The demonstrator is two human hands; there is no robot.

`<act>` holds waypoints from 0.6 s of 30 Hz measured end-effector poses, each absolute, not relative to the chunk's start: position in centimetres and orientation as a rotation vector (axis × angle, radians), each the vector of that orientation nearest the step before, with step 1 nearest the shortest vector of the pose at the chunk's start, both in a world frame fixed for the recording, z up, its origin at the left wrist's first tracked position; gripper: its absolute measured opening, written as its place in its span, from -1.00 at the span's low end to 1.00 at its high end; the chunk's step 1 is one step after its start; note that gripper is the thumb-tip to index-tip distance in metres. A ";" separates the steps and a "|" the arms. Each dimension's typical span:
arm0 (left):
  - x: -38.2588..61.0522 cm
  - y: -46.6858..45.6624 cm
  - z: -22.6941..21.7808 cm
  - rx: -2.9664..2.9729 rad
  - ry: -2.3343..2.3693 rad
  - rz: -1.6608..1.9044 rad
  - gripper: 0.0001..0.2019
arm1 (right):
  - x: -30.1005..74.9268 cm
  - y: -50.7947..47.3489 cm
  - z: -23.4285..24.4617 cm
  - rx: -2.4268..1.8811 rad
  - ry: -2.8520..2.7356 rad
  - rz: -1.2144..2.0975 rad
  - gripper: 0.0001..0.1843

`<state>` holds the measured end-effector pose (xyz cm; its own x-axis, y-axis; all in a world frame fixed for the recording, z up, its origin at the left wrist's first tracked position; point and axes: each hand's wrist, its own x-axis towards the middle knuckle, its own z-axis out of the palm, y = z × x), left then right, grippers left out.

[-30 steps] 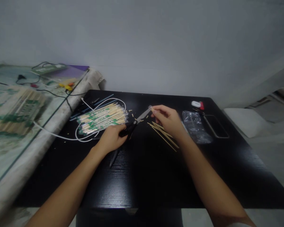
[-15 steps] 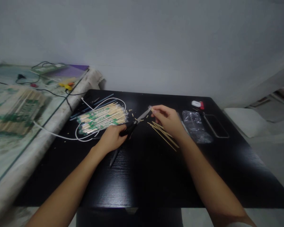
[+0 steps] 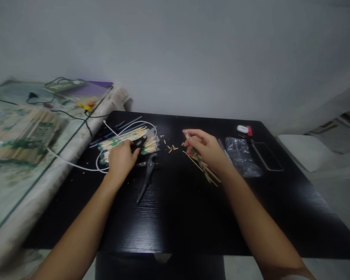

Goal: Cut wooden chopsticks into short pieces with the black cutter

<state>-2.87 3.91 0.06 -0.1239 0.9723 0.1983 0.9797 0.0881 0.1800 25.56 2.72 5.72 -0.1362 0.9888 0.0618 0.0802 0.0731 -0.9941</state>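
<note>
A thin plastic wrapper [image 3: 204, 167] with sticks inside is in the right hand [image 3: 202, 147], pinched between thumb and fingers, slanting above the loose bare sticks [image 3: 216, 183] on the black table [image 3: 186, 217]. The left hand [image 3: 121, 158] grasps the scissors [image 3: 140, 143] by their dark handles, over a pile of clear packets [image 3: 152, 144] with green print, each containing pale sticks. Pliers [image 3: 147, 181] lie just beside this pile, and small cut pieces [image 3: 172, 147] are between the hands. To the right lies a crumpled clear bag [image 3: 240, 153], whose content I cannot tell, near a phone [image 3: 266, 156].
</note>
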 end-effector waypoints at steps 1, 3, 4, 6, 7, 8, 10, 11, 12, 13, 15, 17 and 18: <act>-3.0 4.0 -0.1 -2.057 -2.297 -0.409 -0.63 | 25.4 2.6 5.7 -1.140 -1.394 1.236 -0.67; -3.1 4.1 -0.4 -2.057 -2.297 -0.419 -0.64 | 25.0 2.4 5.4 -1.118 -1.395 1.276 -0.70; -3.0 4.1 -0.5 -2.051 -2.291 -0.447 -0.65 | 24.8 2.3 5.2 -1.111 -1.411 1.299 -0.72; -2.7 4.0 -0.5 -2.036 -2.243 -0.584 -0.69 | 24.3 2.2 4.7 -1.110 -1.460 1.347 -0.72; -2.5 3.9 -0.4 -2.056 -2.192 -0.698 -0.71 | 24.0 2.1 4.4 -1.113 -1.486 1.372 -0.72; -2.2 3.7 -0.3 -2.104 -2.126 -0.845 -0.72 | 23.7 2.1 4.1 -1.117 -1.512 1.394 -0.72; -1.4 3.2 -0.2 -2.344 -1.960 -1.198 -0.72 | 23.1 1.9 3.6 -1.126 -1.570 1.427 -0.73; -0.9 2.9 -0.2 -2.493 -1.896 -1.398 -0.71 | 22.9 1.9 3.3 -1.131 -1.604 1.440 -0.73; -0.4 2.6 -0.2 -2.661 -1.843 -1.572 -0.70 | 22.7 1.8 3.1 -1.135 -1.640 1.454 -0.73; 0.1 2.3 -0.3 -2.811 -1.773 -1.748 -0.67 | 22.5 1.8 2.9 -1.140 -1.671 1.464 -0.73; 1.0 1.8 -0.6 -2.970 -1.698 -2.010 -0.62 | 22.4 1.7 2.5 -1.149 -1.713 1.490 -0.71; 1.6 1.6 -0.9 -3.038 -1.644 -2.190 -0.62 | 22.6 1.8 2.3 -1.174 -1.721 1.502 -0.67; 1.8 1.6 -1.0 -3.042 -1.631 -2.243 -0.62 | 22.8 1.9 2.2 -1.187 -1.732 1.518 -0.64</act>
<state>1.77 1.60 -1.05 0.2916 0.9082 0.3004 0.0061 -0.3158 0.9488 22.76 1.89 2.20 -0.4633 0.8738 -0.1476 0.2610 -0.0246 -0.9650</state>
